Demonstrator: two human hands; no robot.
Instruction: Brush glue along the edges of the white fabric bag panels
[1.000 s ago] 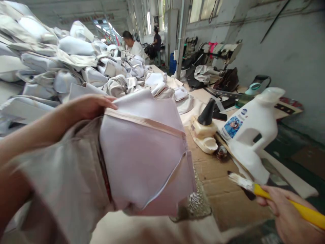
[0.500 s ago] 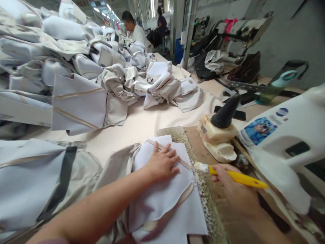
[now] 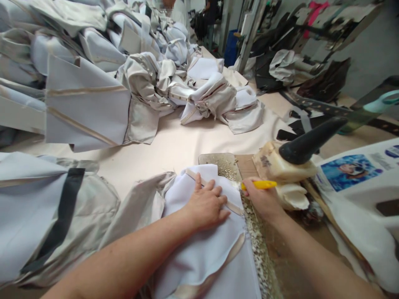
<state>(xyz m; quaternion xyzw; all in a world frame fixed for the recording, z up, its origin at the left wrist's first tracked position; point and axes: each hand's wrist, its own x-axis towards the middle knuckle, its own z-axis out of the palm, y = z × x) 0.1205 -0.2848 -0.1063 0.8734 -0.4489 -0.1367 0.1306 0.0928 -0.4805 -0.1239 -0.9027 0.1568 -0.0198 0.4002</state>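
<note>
My left hand (image 3: 208, 202) lies flat with fingers spread on a white fabric piece (image 3: 199, 245) that has beige tape strips sewn across it. Under the fabric's right edge is a narrow board (image 3: 257, 253) crusted with dried glue. My right hand (image 3: 260, 200) grips a paintbrush (image 3: 263, 185) by its yellow handle. The bristles meet the fabric's upper right edge, though they are blurred. Grey-beige cloth (image 3: 140, 203) joined to the white piece spreads out to its left.
Piled white and beige sewn pieces (image 3: 90, 104) fill the far left. A cream glue-stained container (image 3: 274, 162) with a black cone (image 3: 311, 141) stands right of the board. Beside it is a white plastic jug (image 3: 358, 199). A green bottle (image 3: 364, 114) sits behind. Another person is at the back.
My right hand has moved up and left, bringing the brush from beside the board to the fabric's edge. My left hand stays on the fabric. The view has tilted down.
</note>
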